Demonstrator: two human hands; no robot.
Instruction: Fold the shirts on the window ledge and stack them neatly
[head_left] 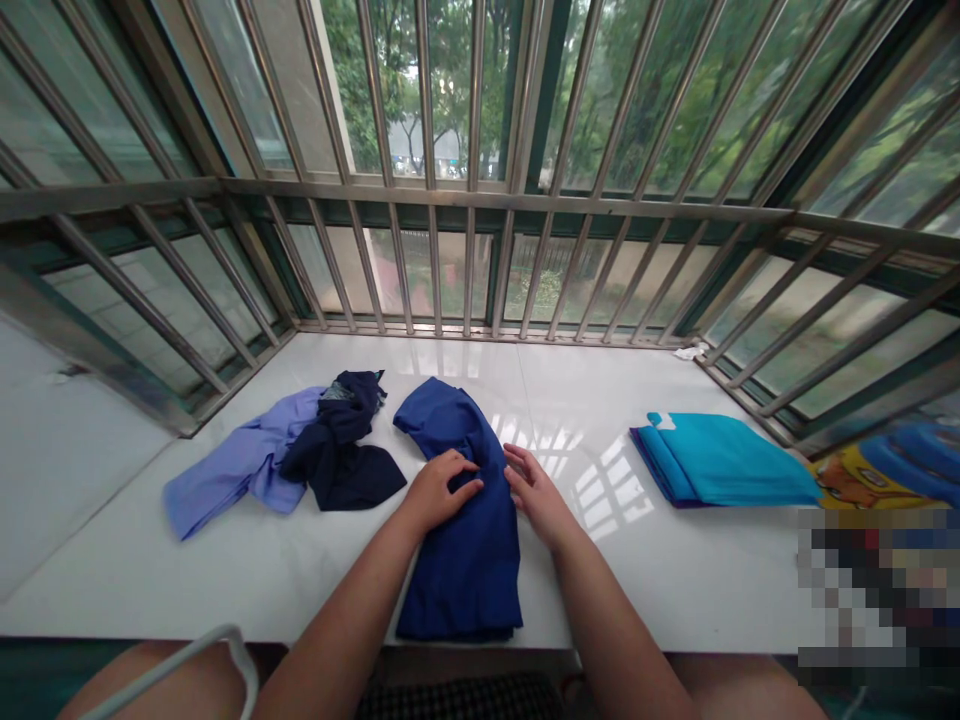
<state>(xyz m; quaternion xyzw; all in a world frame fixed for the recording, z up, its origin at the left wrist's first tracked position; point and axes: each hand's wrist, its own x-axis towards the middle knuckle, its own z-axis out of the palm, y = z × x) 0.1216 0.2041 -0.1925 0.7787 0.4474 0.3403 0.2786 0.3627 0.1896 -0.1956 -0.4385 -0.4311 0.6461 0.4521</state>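
Note:
A dark blue garment (469, 560), folded into a long strip, lies on the white sill in front of me; its far end bends to the left. It looks like a pair of trousers, though I cannot be sure. My left hand (448, 490) rests on its middle with the fingers stretched over the cloth. At the garment's right edge is my right hand (534, 490), fingers apart and the tips at the cloth. Neither hand grips the fabric. The underside of the garment is hidden.
To the left lie a crumpled lavender garment (240, 465) and a crumpled navy garment (349, 460). A folded turquoise cloth (739, 455) sits on the right, beside a yellow and blue printed item (885, 465). Metal bars (472, 200) enclose the white sill (585, 590).

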